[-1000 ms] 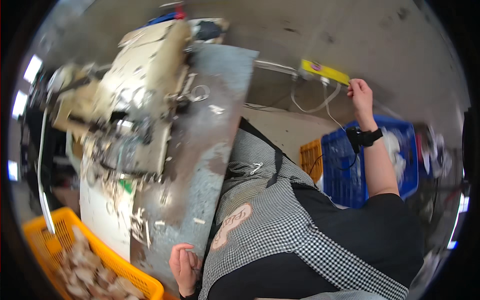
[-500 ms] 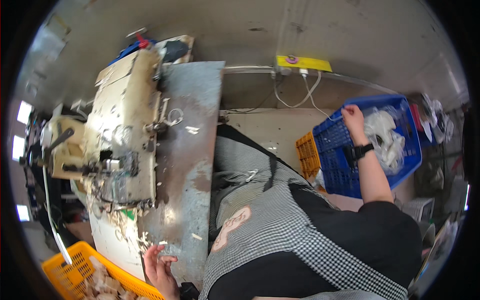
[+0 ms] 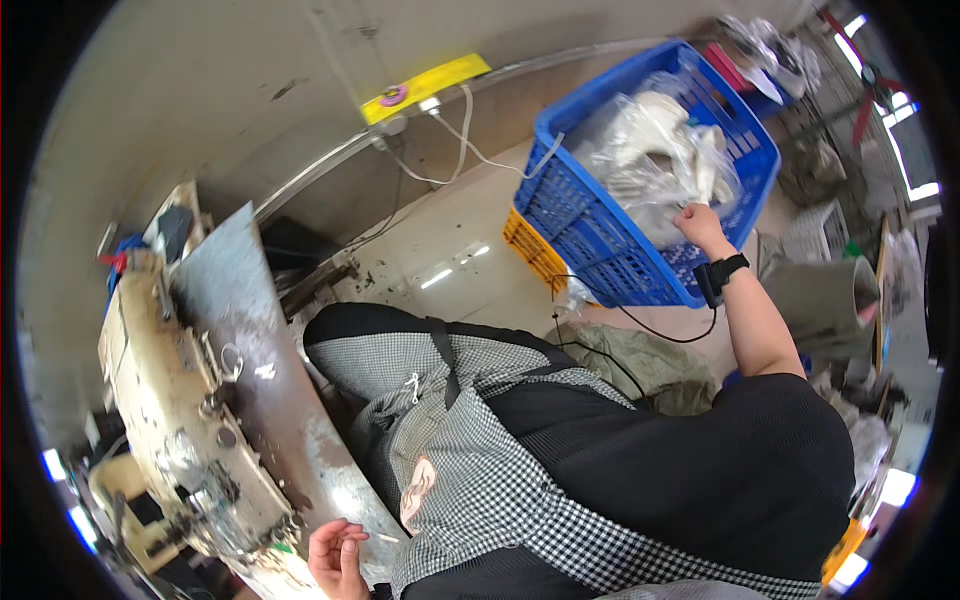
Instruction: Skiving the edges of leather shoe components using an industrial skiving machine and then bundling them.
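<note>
My right hand point(image 3: 702, 226) reaches over the side of a blue plastic crate point(image 3: 625, 255) with its fingers curled closed. It meets the lower end of the white pieces point(image 3: 655, 130) lying in clear plastic bags there; what it pinches, if anything, is hidden. My left hand point(image 3: 338, 558) hovers by the near end of the worn metal worktop point(image 3: 300, 400), fingers loosely bent and apart, holding nothing. Beside it stands a cream-coloured sewing machine point(image 3: 165, 370), littered with scraps.
An orange crate point(image 3: 533, 250) sits under the blue one. A power strip on a yellow board point(image 3: 430, 85) runs along the wall, its white cables hanging towards the crate. Greenish sacking point(image 3: 640, 365) lies on the floor, with a grey bin point(image 3: 825, 300) to the right.
The view has swung to the right, bringing the blue crate nearer the middle. My right hand has moved from the crate's far left corner to the white pieces inside. My left hand stays by the worktop.
</note>
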### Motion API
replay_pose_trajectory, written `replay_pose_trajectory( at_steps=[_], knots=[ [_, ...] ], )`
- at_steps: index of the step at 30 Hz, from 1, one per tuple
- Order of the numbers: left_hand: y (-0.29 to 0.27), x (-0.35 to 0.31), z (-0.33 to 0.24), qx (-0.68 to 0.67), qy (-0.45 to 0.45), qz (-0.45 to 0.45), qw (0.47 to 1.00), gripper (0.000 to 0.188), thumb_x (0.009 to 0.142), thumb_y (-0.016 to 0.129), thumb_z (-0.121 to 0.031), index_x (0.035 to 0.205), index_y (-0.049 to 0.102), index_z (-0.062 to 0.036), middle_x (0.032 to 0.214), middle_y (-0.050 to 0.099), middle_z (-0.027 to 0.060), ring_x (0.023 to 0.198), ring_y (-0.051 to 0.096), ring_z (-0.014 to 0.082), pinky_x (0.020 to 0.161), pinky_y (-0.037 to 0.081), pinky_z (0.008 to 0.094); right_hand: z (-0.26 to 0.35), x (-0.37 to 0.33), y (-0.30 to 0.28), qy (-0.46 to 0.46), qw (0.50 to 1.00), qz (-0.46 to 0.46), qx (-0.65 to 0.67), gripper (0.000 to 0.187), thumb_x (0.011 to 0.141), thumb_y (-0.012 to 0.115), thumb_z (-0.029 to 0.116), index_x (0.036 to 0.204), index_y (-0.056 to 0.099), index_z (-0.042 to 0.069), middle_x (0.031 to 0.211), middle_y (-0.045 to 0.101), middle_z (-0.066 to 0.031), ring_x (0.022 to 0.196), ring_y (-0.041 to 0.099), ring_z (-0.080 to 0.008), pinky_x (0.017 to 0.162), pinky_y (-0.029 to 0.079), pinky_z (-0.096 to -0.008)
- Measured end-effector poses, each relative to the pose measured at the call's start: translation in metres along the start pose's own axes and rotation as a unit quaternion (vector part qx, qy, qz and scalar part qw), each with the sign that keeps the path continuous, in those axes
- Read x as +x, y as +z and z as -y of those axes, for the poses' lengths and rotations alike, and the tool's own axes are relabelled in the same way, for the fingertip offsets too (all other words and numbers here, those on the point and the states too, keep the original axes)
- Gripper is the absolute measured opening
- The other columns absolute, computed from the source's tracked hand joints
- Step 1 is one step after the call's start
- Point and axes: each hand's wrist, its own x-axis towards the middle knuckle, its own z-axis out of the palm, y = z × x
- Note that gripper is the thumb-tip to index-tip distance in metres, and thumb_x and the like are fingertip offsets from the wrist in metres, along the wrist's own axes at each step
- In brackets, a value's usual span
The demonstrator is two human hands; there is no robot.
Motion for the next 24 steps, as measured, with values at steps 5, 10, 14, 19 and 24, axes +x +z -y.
replay_pose_trajectory(
  at_steps=[5,10,14,19,24],
  knots=[
    [0.025,0.049,-0.038,0.078,-0.005,0.133,0.988,0.025,0.091,0.052,0.005,0.115,0.055,0.0017,0.099,0.063,0.0089,0.092,0.059,0.0152,0.087,0.046,0.0279,-0.028,-0.075,0.006,-0.054,0.998,0.023,0.033,0.032,0.082,0.062,0.033,0.081,0.067,0.001,0.078,0.066,-0.0191,0.077,0.064,-0.0361,0.07,0.05,-0.0428],
    [0.065,0.079,-0.077,0.141,-0.01,0.219,0.966,0.024,0.091,0.052,0.005,0.115,0.055,0.0016,0.099,0.064,0.0082,0.091,0.059,0.0135,0.085,0.046,0.0253,-0.022,-0.102,0.014,-0.133,0.988,-0.084,-0.007,0.026,0.084,0.059,0.025,0.067,0.059,0.006,0.066,0.061,-0.0111,0.065,0.057,-0.0303,0.069,0.041,-0.0385],
    [0.102,0.099,-0.104,0.193,-0.058,0.253,0.946,0.024,0.091,0.052,0.004,0.115,0.055,0.0016,0.1,0.064,0.0077,0.091,0.059,0.0127,0.085,0.045,0.0243,-0.021,-0.106,0.014,-0.136,0.977,-0.153,0.061,0.024,0.082,0.059,0.019,0.061,0.052,0.007,0.059,0.055,-0.008,0.06,0.054,-0.0275,0.068,0.039,-0.0375],
    [0.157,0.136,-0.129,0.246,-0.049,0.323,0.913,0.026,0.091,0.054,0.002,0.116,0.056,0.0002,0.102,0.063,0.0077,0.092,0.058,0.0119,0.085,0.045,0.0236,-0.021,-0.105,0.012,-0.155,0.97,-0.167,0.08,0.02,0.078,0.059,0.013,0.061,0.05,0.008,0.058,0.054,-0.0062,0.058,0.052,-0.026,0.066,0.038,-0.0362],
    [0.212,0.186,-0.121,0.288,0.003,0.387,0.876,0.022,0.086,0.057,0.002,0.108,0.057,0.0054,0.092,0.065,0.0102,0.087,0.061,0.0158,0.084,0.048,0.0279,-0.027,-0.102,0.012,-0.159,0.97,-0.158,0.094,0.014,0.074,0.06,0.013,0.064,0.052,0.009,0.061,0.055,-0.0043,0.061,0.054,-0.0242,0.068,0.038,-0.0355]
  ],
)
